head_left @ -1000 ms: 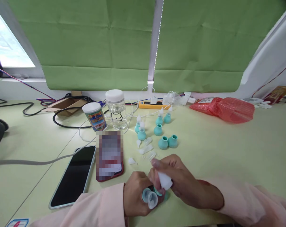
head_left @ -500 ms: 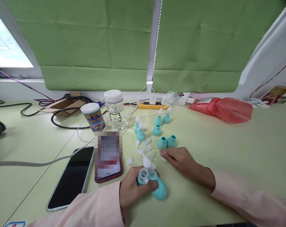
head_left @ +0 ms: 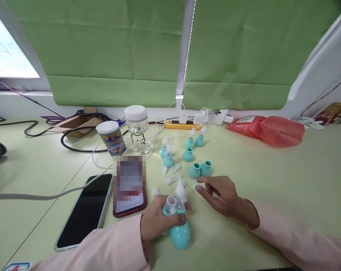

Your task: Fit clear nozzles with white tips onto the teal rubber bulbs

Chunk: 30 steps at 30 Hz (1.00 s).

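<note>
near the middle of the near edge of the surface (head_left: pixel 261 169), the left hand (head_left: pixel 154 220) holds two teal squeeze bulbs (head_left: pixel 180 235) side by side, its thumb pressed across the front one and its fingers curled round behind. above the front bulb a white pointed nozzle (head_left: pixel 180 191) stands roughly upright; the other bears a clear collar (head_left: pixel 171 202) with an open mouth. farther toward the right edge, the right hand (head_left: pixel 226 195) is low, forefinger and thumb stretched out with a narrow gap between their tips. a small white piece (head_left: pixel 194 186) lies just beside the thumb tip; whether they touch, one cannot tell.

beyond the hands, toward the far edge, sit three open-necked teal bulbs (head_left: pixel 194 171) and four tipped teal bulbs (head_left: pixel 168 160), the latter in two pairs. loose clear and white plastic parts (head_left: pixel 174 178) lie between these and the left hand. toward the left edge are a red-cased phone (head_left: pixel 130 204) and a black-screened phone (head_left: pixel 86 210), with a lidded clear jar (head_left: pixel 139 137) and a printed cup (head_left: pixel 114 142) behind them. a yellow power strip (head_left: pixel 174 126) lies by the far edge, and a red plastic-wrapped package (head_left: pixel 272 131) toward the far right corner.
</note>
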Tool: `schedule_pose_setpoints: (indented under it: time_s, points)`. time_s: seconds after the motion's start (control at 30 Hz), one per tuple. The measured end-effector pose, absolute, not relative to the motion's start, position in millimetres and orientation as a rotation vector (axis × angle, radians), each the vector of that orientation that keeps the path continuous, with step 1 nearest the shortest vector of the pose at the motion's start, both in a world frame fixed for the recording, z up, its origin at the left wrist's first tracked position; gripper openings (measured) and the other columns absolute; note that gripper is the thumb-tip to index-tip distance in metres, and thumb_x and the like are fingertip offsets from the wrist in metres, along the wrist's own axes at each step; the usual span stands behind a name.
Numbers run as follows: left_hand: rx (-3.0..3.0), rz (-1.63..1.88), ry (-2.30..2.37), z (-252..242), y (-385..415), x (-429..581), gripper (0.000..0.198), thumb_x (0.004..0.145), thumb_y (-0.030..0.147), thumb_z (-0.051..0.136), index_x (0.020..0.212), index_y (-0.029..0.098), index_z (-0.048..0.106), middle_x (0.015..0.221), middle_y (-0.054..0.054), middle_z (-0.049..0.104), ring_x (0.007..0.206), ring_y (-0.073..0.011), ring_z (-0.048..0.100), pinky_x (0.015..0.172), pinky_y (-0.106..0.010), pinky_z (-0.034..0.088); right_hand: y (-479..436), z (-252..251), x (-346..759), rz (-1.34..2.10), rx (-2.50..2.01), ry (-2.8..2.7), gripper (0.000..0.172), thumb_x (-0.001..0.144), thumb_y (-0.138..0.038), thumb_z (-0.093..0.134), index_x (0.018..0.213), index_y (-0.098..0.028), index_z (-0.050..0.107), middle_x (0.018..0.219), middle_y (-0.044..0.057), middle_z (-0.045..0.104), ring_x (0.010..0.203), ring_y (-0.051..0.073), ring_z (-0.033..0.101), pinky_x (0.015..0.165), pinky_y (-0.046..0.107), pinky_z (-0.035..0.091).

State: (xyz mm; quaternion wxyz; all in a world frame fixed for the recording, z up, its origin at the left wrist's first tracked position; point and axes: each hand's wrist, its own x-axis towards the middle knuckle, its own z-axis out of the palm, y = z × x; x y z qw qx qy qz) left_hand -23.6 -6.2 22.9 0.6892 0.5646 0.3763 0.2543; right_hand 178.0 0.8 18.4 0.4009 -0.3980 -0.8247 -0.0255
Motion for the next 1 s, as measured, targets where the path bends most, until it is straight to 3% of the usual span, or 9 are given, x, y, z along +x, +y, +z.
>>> schedule_pose_setpoints:
  time_s: [0.07,0.17,0.27,0.53,0.63,0.8,0.9,1.0]
  points:
    - [1.378,0.5,0.847,24,-8,-24,0.025,0.053,0.02,0.064,0.075,0.01,0.067,0.052,0.001,0.053,0.049,-0.0098,0.044,0.048,-0.021,0.037,-4,31,170,0.479,-1.077,-2.069,0.021,0.083,-0.033,0.045,0.078,-0.014,0.053,0.047,-0.007,0.036,0.04,0.005,0.032,0.041,0.019,0.026]
    - [1.527,0.429,0.758,25,-11,-26,0.02,0.053,0.021,0.066,0.068,0.009,0.069,0.047,0.004,0.044,0.044,-0.0064,0.034,0.042,-0.019,0.031,-6,44,157,1.152,-1.019,-2.079,0.035,0.084,-0.041,0.04,0.059,-0.016,0.041,0.049,-0.007,0.026,0.044,0.005,0.026,0.04,0.019,0.022]
    - [1.616,0.374,0.69,24,-13,-26,0.021,0.056,0.024,0.065,0.068,0.008,0.068,0.047,0.004,0.042,0.043,-0.006,0.032,0.04,-0.018,0.028,-7,44,148,1.285,-0.97,-2.07,0.046,0.083,-0.045,0.038,0.05,-0.017,0.026,0.05,-0.006,0.02,0.048,0.006,0.022,0.044,0.021,0.022]
    - [1.696,0.463,0.637,22,-12,-26,0.019,0.056,0.018,0.061,0.069,0.007,0.068,0.05,0.001,0.048,0.043,-0.007,0.037,0.041,-0.019,0.032,-4,28,135,1.707,-1.068,-1.51,0.05,0.08,-0.055,0.032,0.047,-0.02,0.02,0.039,-0.01,0.015,0.033,0.004,0.016,0.035,0.02,0.016]
    - [1.566,0.482,0.638,21,-10,-28,0.026,0.056,0.024,0.064,0.075,0.006,0.067,0.056,-0.005,0.058,0.049,-0.013,0.049,0.046,-0.023,0.038,13,42,139,1.245,-1.138,-1.729,0.049,0.083,-0.052,0.026,0.047,-0.02,0.021,0.04,-0.008,0.018,0.035,0.005,0.018,0.038,0.021,0.017]
    - [1.096,0.485,0.609,11,-3,-30,0.045,0.06,0.037,0.068,0.096,0.011,0.062,0.071,-0.008,0.066,0.068,-0.0216,0.061,0.06,-0.03,0.045,50,62,149,-0.168,-1.328,-2.356,0.041,0.085,-0.037,0.035,0.05,-0.016,0.041,0.044,-0.001,0.04,0.041,0.009,0.034,0.046,0.025,0.013]
    - [1.029,0.5,0.614,7,-1,-30,0.054,0.062,0.043,0.066,0.107,0.013,0.057,0.071,-0.008,0.065,0.069,-0.0218,0.061,0.061,-0.031,0.045,64,56,146,-0.51,-1.346,-2.603,0.031,0.085,-0.03,0.039,0.062,-0.014,0.052,0.054,0.004,0.054,0.048,0.012,0.046,0.05,0.026,0.018]
    - [1.002,0.503,0.62,7,0,-29,0.06,0.064,0.048,0.063,0.113,0.015,0.053,0.069,-0.005,0.064,0.067,-0.0203,0.061,0.061,-0.03,0.044,70,47,142,-0.584,-1.301,-2.72,0.023,0.082,-0.028,0.045,0.068,-0.013,0.055,0.061,0.006,0.059,0.058,0.016,0.052,0.061,0.03,0.027]
